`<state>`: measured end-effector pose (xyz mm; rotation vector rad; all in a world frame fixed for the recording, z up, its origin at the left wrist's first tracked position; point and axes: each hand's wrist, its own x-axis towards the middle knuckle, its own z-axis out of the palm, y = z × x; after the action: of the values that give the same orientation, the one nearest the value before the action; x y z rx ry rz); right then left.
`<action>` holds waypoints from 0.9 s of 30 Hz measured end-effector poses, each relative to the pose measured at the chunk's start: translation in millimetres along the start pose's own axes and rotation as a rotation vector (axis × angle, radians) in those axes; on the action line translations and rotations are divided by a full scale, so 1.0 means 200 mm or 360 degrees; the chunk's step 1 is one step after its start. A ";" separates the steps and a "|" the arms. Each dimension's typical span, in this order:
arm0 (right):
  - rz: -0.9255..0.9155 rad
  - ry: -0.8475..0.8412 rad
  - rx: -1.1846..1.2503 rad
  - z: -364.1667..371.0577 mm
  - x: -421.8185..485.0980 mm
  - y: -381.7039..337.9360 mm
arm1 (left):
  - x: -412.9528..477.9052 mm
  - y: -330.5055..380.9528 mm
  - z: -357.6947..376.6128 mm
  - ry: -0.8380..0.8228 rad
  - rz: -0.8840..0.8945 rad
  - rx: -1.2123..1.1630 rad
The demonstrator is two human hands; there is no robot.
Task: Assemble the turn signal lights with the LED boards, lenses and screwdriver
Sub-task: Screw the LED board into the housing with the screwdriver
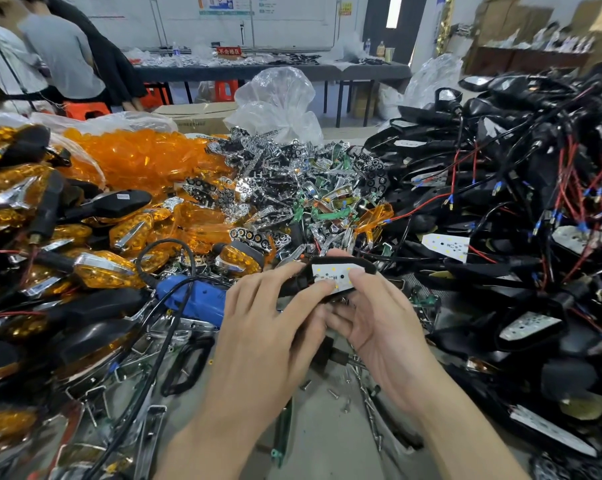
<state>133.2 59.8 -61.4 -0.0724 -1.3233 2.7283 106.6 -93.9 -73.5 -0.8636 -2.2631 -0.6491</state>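
Bench (322, 434): grey top, bare only in a near-ctr strip, heaped elsewhere. R side: pile of black housings (521, 188) w/ red and black leads, several showing white boards. Far L: bagged amber lenses (143, 157), loose. Near L: finished lights (105, 271), amber lens on black body, stacked anyhow. Ctr, behind the hands: heap of chrome reflectors (285, 188) mixed w/ green boards; clear plastic bag (279, 98) beyond it.

Left hand (265, 337): palm down, fingers (313, 285) curled over the L end of the held housing (370, 268); index tip presses the near edge of the LED board (337, 273). Right hand (382, 327): thumb laid on the R part of the board, other fingers wrapped under and behind the housing. Both grips narrow, closed on the part; none of the fingers spread. Part held over the bench at near ctr, just in front of the reflector heap.

Electric screwdriver (192, 301): blue body, black cable, lying on the bench just L of the left hand.

Held housing: black, elongated, open face up. LED board: white, tapered, dotted w/ small yellow LEDs, seated in the housing, face exposed. Screws (334, 393): a few loose on bare bench, below the hands.
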 end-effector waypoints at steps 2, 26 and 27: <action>0.0005 0.0007 -0.0004 0.00 0.00 0.00 | 0.00 0.00 0.00 -0.0028 -0.0010 0.0016; -0.0171 0.0037 -0.0342 -0.02 0.03 0.04 | -0.01 0.02 0.01 -0.0025 0.0029 0.0022; -0.0177 0.0049 -0.0364 -0.02 0.03 0.04 | -0.01 0.01 0.01 -0.0035 0.0032 0.0008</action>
<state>127.4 58.2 -70.8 -0.0573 -1.5746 2.4657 108.6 -90.9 -75.7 -0.8941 -2.2721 -0.6271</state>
